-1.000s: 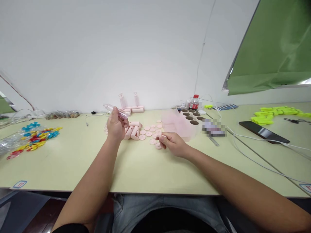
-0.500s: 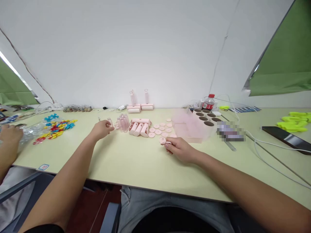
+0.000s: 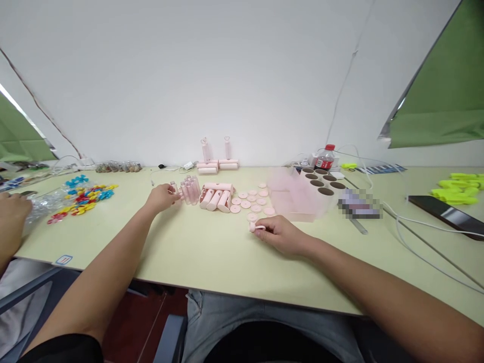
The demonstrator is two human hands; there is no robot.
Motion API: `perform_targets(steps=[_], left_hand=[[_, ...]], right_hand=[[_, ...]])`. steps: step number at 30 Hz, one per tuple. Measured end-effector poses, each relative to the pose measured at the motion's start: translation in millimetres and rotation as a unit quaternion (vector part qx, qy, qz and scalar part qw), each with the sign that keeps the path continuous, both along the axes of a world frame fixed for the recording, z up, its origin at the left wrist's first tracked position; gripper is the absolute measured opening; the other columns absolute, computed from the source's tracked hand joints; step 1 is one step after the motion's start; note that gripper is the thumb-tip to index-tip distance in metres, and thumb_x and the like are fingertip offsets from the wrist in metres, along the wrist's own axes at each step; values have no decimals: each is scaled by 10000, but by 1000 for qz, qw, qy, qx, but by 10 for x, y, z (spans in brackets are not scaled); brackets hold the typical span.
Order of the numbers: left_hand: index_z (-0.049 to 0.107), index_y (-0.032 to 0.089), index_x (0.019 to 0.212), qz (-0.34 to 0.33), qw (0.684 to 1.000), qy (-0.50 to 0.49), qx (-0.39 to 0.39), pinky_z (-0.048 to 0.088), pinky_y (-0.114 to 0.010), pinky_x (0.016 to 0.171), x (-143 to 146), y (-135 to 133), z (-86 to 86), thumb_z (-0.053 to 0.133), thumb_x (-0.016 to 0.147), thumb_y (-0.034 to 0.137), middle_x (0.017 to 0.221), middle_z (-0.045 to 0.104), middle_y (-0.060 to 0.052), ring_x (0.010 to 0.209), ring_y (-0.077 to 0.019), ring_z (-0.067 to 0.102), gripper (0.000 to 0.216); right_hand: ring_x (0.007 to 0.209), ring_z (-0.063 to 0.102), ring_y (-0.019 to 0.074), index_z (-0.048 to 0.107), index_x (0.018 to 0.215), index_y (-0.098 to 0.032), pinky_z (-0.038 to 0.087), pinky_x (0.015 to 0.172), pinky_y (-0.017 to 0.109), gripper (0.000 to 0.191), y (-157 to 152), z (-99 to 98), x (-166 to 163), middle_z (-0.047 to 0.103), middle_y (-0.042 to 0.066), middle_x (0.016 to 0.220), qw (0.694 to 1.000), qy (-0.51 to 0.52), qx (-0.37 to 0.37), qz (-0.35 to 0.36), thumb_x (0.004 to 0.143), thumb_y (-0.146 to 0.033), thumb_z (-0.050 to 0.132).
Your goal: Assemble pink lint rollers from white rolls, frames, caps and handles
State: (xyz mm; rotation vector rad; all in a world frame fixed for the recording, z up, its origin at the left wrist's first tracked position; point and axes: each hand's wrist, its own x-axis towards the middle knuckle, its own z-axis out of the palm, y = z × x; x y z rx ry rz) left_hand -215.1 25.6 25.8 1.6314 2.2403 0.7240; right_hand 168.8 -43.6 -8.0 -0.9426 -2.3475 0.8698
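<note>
My left hand [image 3: 162, 198] is closed around a clear pinkish tube [image 3: 174, 186], partly hidden by the fingers. It is just left of a bunch of upright clear pink tubes [image 3: 191, 190]. My right hand [image 3: 280, 233] pinches a small pale pink part [image 3: 252, 228] with a knob-like end and a curved loop, held low over the table. Flat round pink discs [image 3: 245, 204] are spread just beyond it. Between the hands, a stack of pale pink cylinders [image 3: 216, 197] with heart-shaped marks lies on the table.
Two clear tubes with heart-shaped tops [image 3: 227, 148] stand near the wall by pink rolls [image 3: 207, 168]. To the right are a translucent pink box [image 3: 293, 199], cardboard tubes [image 3: 325, 191], a cola bottle [image 3: 325, 159] and cables. A neighbour's hand [image 3: 13, 217] rests by colourful plastic pieces [image 3: 85, 196].
My left hand has shifted slightly right, closer to the bunch of tubes. My right hand has turned the pink part a little and drawn it slightly toward me, off the discs.
</note>
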Motion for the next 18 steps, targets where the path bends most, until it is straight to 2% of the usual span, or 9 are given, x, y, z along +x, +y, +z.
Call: perform_targets(steps=[6,9,13,18], left_hand=[[584,176,785,-51,996,-65,-16,520,-272,554,239,-210,21,715,632,259,790,719,-74,701,-212,692,218],[568,187,693,-41,999,12,-20,473,-282,548,370,-225,-8,687,678,309,720,703,-63,647,-213,670,171],[518,199,560,-32,989,135,-53,403,-300,545,496,-199,-71,634,733,416,644,661,-81,671,-254,654,301],[546,202,586,-35,983,169,-71,397,-309,565,548,-179,-117,577,778,509,684,663,-113,764,-295,657,364]], right_hand=[[593,376,110,480,662,-181,283,566,254,294,-9,5,-14,416,-37,623,1000,-7,-3,-3,911,-336,485],[598,379,110,477,666,-182,288,570,252,292,-12,-8,-18,416,-37,631,1000,-10,-7,0,917,-333,475],[589,373,111,491,661,-182,285,563,252,302,-8,-35,-11,412,-37,621,1000,-5,-9,2,917,-343,483],[595,382,111,489,661,-180,284,561,249,302,-4,-46,-9,429,-32,626,1000,-2,-5,8,916,-342,480]])
